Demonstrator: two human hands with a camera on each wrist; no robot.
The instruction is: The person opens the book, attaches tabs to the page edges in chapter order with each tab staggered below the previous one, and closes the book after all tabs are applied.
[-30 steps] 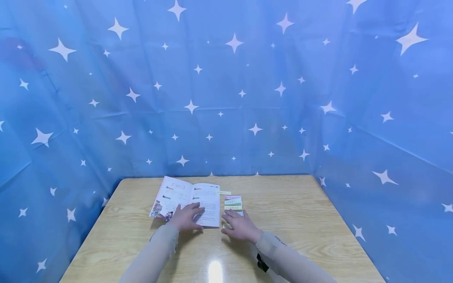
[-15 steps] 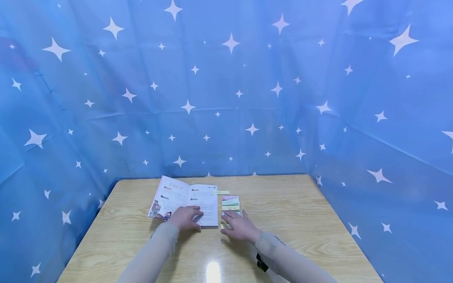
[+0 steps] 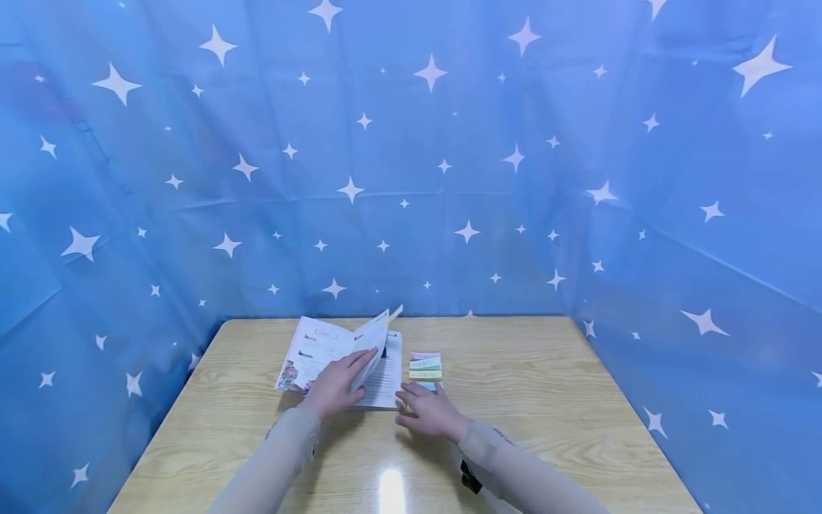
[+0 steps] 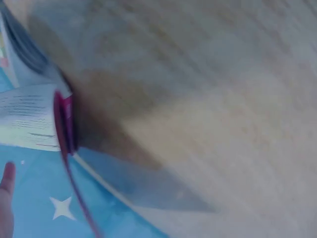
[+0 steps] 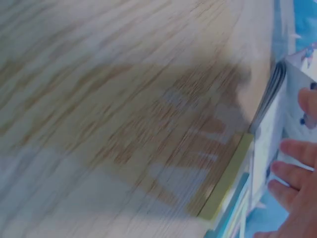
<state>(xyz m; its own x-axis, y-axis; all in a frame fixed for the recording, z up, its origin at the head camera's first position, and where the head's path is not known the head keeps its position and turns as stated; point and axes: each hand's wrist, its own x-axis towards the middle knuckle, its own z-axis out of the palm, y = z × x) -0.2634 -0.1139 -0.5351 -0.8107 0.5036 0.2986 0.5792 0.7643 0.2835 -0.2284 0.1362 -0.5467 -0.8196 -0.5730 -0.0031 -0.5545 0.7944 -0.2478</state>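
An open book [image 3: 390, 378] lies on the table. My left hand [image 3: 335, 387] has a page [image 3: 372, 335] raised off the book's right side, with fingers along its printed face and thumb near its lower edge. A pale yellow tab [image 3: 396, 313] sticks out from that page's outer edge. To the right of the book, my right hand [image 3: 432, 414] rests with fingers loosely spread, holding nothing. Just beyond it lie a pink [image 3: 425, 355], a green, a yellow [image 3: 426, 374] and a partly covered blue sticky strip. Another yellow strip [image 5: 223, 183] shows beside the book in the right wrist view.
The wooden table [image 3: 546, 385] extends on both sides of the book and toward me. A blue curtain [image 3: 424, 157] with white stars surrounds its back and sides. Light glares off the table's near part.
My left hand has lifted the right page, which now stands tilted leftward with its tab pointing up and the page beneath showing. The right hand stays almost in place by the strips.
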